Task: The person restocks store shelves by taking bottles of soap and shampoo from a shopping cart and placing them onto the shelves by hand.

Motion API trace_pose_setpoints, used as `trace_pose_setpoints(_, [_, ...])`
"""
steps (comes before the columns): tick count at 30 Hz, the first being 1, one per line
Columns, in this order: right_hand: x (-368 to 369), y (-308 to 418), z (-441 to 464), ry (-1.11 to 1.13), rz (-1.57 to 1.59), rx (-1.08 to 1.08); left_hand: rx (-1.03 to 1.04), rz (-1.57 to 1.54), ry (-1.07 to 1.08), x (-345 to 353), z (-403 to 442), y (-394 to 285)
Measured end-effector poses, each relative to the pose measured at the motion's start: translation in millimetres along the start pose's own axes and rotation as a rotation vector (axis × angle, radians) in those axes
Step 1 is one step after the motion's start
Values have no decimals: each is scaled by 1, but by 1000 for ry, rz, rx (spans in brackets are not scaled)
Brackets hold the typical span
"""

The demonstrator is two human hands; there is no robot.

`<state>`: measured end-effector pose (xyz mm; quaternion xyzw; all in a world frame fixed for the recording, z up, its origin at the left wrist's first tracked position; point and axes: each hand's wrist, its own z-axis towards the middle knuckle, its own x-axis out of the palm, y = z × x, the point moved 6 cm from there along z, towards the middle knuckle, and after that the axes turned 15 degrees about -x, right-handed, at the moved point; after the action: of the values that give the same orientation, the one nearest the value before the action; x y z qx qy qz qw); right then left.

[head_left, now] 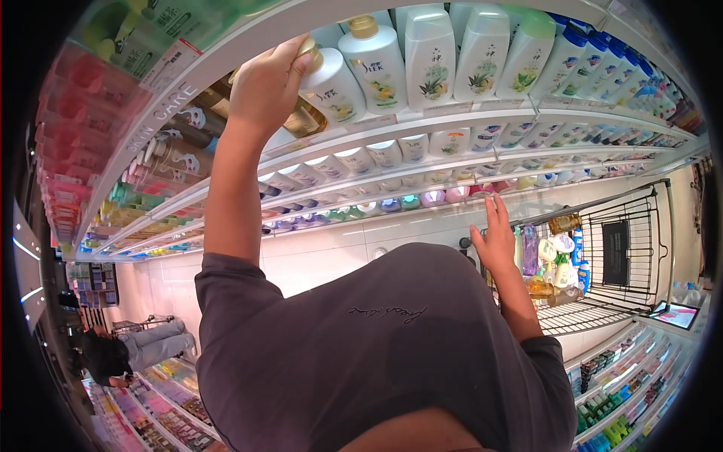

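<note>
My left hand [263,84] reaches up to the upper shelf, its fingers closed round the gold cap of a white SLEK pump-style bottle [333,89]. A similar white SLEK bottle [374,66] stands right beside it. Under my wrist, an amber bottle [307,120] is partly covered. Lower down on the other side, my right hand [494,239] is stretched out with its fingers extended, holding nothing. It is close to the near rim of a black wire shopping cart [617,256]. Several bottles, among them a purple one [530,250], lie in the cart.
More white bottles [482,56] and blue-capped bottles [595,64] line the upper shelf. Lower shelves [422,177] hold rows of smaller bottles. At the left stands another person [128,350] near a cart. Shelves with green bottles [610,403] are at the lower right.
</note>
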<state>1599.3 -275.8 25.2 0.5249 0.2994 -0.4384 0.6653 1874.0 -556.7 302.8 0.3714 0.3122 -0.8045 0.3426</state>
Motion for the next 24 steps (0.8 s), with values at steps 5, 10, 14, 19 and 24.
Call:
trace_pose_setpoints(5, [10,-20,-13,50,-16,111,-1,192,-55,3,6,1])
trace_pose_setpoints(10, [37,-63,-49,133,-141,254,93,220,-151,9,12,12])
trace_pose_setpoints(14, [52,-88,-80,207,-175,393,109,231,-176,9,12,13])
trace_pose_setpoints(19, [61,-87,-95,200,-129,520,115,257,-179,10,12,15])
trace_pose_setpoints(24, [65,-87,-102,233,-109,558,168,325,-225,12,12,17])
